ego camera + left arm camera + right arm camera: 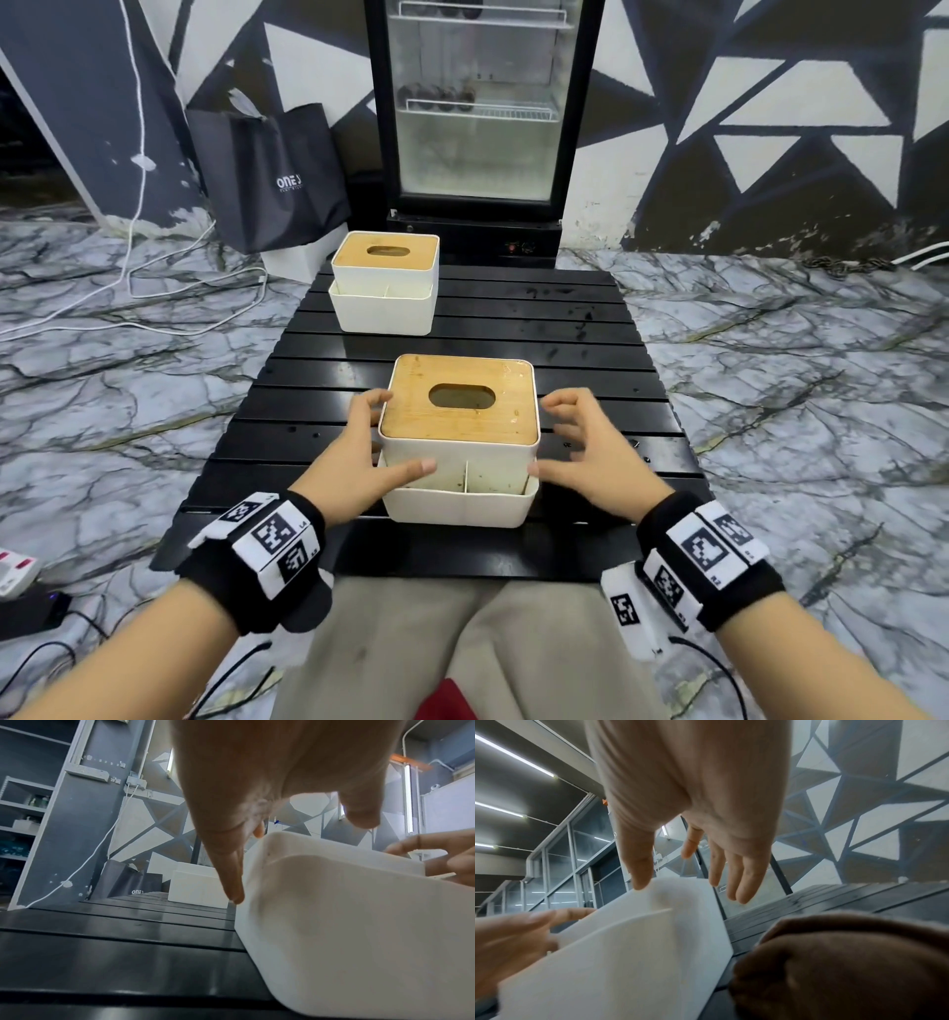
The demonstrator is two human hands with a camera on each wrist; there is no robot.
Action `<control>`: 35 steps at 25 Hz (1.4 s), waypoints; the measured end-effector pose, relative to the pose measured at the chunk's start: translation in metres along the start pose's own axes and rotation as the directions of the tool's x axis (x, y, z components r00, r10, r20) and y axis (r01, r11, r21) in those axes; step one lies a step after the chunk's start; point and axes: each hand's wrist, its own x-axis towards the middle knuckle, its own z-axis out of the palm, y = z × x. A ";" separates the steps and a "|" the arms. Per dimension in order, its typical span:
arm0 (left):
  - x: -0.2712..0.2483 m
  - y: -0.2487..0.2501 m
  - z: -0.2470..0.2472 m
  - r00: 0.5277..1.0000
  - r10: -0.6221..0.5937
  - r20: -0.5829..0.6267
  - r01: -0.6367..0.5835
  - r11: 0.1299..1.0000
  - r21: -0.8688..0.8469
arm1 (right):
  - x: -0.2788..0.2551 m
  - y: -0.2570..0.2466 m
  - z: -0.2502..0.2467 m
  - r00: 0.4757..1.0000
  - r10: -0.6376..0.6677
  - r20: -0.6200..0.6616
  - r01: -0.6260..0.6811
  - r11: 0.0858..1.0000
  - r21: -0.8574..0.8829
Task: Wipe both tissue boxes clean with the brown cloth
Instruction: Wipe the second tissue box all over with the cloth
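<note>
The near tissue box, white with a bamboo lid, stands in the middle of the black slatted table. My left hand is at its left front corner, thumb on the front wall, index finger straight down beside the side wall. On the box's right, my right hand has its fingers spread and apart from the box, thumb at the front corner. The brown cloth lies bunched on the table under my right wrist, hidden in the head view. The far tissue box stands at the table's back left.
A glass-door fridge stands behind the table, with a black bag to its left. White cables run over the marble floor, and a power strip lies at the lower left. My knees meet the table's front edge.
</note>
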 end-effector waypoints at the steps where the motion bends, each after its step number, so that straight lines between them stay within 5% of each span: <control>1: 0.002 0.003 0.001 1.000 0.007 -0.027 -0.008 1.000 -0.022 | 0.002 0.001 -0.008 0.999 -0.003 -0.049 0.001 0.999 -0.033; 3: 0.009 0.009 0.004 0.996 -0.010 -0.083 0.006 0.999 -0.049 | 0.005 0.008 -0.020 0.998 -0.013 -0.054 0.003 0.985 -0.171; 7: 0.019 0.018 0.013 0.989 -0.049 -0.136 0.040 0.997 -0.066 | 0.007 0.033 -0.022 0.983 0.124 0.134 -0.035 0.850 -0.526; 14: 0.024 0.014 0.017 0.991 -0.077 -0.113 0.068 0.995 -0.079 | 0.011 0.050 -0.014 0.973 0.166 0.161 -0.016 0.744 -0.668; 20: 0.022 0.015 0.006 0.994 -0.095 -0.056 0.089 0.992 -0.094 | 0.004 0.047 -0.011 0.983 0.135 0.124 -0.011 0.720 -0.694; 25: 0.025 0.025 0.008 0.981 -0.131 -0.144 0.129 0.991 -0.021 | 0.009 0.021 -0.024 0.998 0.025 -0.050 -0.045 0.894 -0.445; 28: 0.034 0.028 0.010 0.958 -0.193 -0.210 0.197 0.980 -0.004 | 0.017 -0.006 -0.017 0.973 -0.150 -0.176 0.087 0.942 -0.324; 31: 0.043 0.033 0.013 0.948 -0.209 -0.240 0.225 0.974 0.038 | 0.025 -0.024 0.000 0.945 -0.292 -0.150 0.237 0.922 -0.306; 35: 0.050 0.030 0.016 0.943 -0.215 -0.253 0.244 0.966 0.088 | 0.050 -0.029 0.010 0.955 -0.289 -0.061 0.235 0.869 -0.435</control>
